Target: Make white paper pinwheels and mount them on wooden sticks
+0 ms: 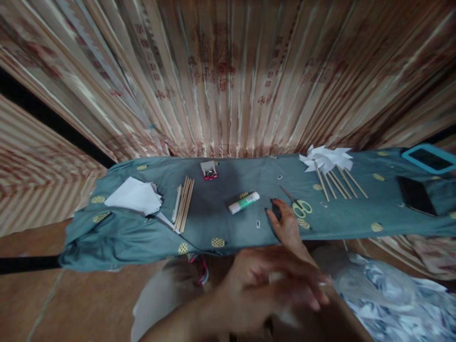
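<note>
Teal cloth, rumpled; right hand beside loop-handled scissors.

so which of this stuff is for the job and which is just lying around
Likely for the job:
- white pinwheels
- wooden sticks
- white paper
- glue stick
- scissors
- small open box

Probably just lying about:
- black phone-like slab
- blue-framed device

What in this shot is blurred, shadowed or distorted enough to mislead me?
Head view: the left hand is smeared by blur, the right hand clearer; head view: dim light, with a soft shadow on the cloth beside the small open box; head view: print on the glue stick too soft to read; head view: wide-angle stretching looks likely towards the edges.
</note>
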Tool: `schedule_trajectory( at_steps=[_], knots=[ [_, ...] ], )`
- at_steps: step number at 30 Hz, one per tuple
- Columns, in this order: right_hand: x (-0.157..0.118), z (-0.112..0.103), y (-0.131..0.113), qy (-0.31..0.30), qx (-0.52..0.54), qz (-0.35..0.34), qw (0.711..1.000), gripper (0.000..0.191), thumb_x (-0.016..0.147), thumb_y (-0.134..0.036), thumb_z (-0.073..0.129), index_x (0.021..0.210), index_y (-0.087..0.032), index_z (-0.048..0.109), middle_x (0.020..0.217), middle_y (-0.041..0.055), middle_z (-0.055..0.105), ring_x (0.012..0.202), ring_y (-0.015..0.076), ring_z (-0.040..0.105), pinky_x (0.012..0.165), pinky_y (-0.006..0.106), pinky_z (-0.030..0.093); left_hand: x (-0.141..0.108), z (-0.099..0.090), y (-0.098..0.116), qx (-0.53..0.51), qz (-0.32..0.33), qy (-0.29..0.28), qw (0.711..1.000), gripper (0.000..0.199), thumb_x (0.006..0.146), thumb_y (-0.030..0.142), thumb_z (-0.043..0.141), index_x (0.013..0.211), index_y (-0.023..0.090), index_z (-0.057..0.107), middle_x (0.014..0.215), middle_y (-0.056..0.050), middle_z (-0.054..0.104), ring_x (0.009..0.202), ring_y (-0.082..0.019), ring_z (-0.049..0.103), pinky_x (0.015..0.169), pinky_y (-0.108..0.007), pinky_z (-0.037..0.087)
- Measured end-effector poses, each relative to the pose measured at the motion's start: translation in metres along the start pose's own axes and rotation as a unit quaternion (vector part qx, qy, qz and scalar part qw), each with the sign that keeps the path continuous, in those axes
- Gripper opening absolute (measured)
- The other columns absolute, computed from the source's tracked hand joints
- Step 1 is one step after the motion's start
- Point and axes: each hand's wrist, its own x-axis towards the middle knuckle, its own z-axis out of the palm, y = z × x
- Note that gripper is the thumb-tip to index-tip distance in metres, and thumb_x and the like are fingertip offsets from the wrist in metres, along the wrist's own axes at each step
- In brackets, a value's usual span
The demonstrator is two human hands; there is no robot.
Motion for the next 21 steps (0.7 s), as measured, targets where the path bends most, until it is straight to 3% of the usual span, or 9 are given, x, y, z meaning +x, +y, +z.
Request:
schedule_trajectory(
  at_steps=[2, 7, 11, 14, 17, 21],
  knots=[
    [0.000, -0.001, 0.000, -0.001, -0.004, -0.003, 1.000, 0.053, 0.094, -0.056, 0.048, 0.119, -0.013, 0.066, 0.124, 0.0208, 0.069, 0.117, 0.0337, 0.064, 0.099, 0.056, 0.053, 0.010, -0.019, -0.003, 0.000, 0.009, 0.096, 0.995, 0.044, 0.086, 0.059, 0.066, 0.077, 0.018, 0.078, 0.067, -0.007, 0.069, 0.061, -0.016, 0.063, 0.063, -0.027, 0.050],
    [0.001, -0.004, -0.003, -0.006, 0.002, -0.008, 1.000, 0.053, 0.094, -0.056, 0.049, 0.118, -0.012, 0.067, 0.123, 0.0215, 0.070, 0.116, 0.0347, 0.065, 0.098, 0.056, 0.054, 0.027, -0.080, -0.023, 0.085, 0.021, 0.290, 0.953, 0.049, 0.074, 0.062, 0.073, 0.054, 0.018, 0.067, 0.046, 0.001, 0.053, 0.048, -0.011, 0.048, 0.055, -0.025, 0.040],
    [0.009, -0.008, -0.030, -0.023, 0.031, -0.029, 0.999, 0.046, 0.094, -0.051, 0.053, 0.120, -0.016, 0.066, 0.126, 0.0187, 0.069, 0.120, 0.0330, 0.063, 0.099, 0.053, 0.054, 0.027, -0.108, -0.032, 0.123, 0.038, 0.366, 0.922, 0.043, 0.070, 0.054, 0.076, 0.048, 0.020, 0.064, 0.045, 0.001, 0.053, 0.046, -0.011, 0.045, 0.051, -0.025, 0.037],
    [0.022, -0.001, -0.066, -0.053, 0.067, -0.067, 0.994, 0.038, 0.094, -0.044, 0.055, 0.122, -0.020, 0.066, 0.129, 0.0150, 0.068, 0.121, 0.0302, 0.063, 0.102, 0.051, 0.053, 0.020, -0.124, -0.024, 0.158, 0.090, 0.416, 0.891, 0.021, 0.064, 0.041, 0.080, 0.064, 0.021, 0.075, 0.062, -0.002, 0.068, 0.059, -0.014, 0.058, 0.061, -0.026, 0.045],
    [0.035, 0.020, -0.102, -0.082, 0.106, -0.095, 0.986, 0.035, 0.094, -0.038, 0.056, 0.123, -0.022, 0.065, 0.130, 0.0124, 0.068, 0.122, 0.0280, 0.063, 0.104, 0.049, 0.052, 0.004, -0.154, -0.008, 0.215, 0.126, 0.486, 0.838, 0.019, 0.064, 0.040, 0.076, 0.068, 0.021, 0.076, 0.064, -0.002, 0.070, 0.062, -0.016, 0.061, 0.064, -0.027, 0.048],
    [0.035, 0.052, -0.124, -0.137, 0.139, -0.124, 0.973, 0.034, 0.093, -0.033, 0.057, 0.124, -0.022, 0.065, 0.130, 0.0125, 0.068, 0.120, 0.0274, 0.064, 0.100, 0.047, 0.055, -0.034, -0.214, 0.003, 0.328, 0.121, 0.610, 0.711, 0.030, 0.074, 0.047, 0.066, 0.063, 0.020, 0.069, 0.056, -0.001, 0.062, 0.054, -0.016, 0.055, 0.059, -0.028, 0.046]
  ],
)
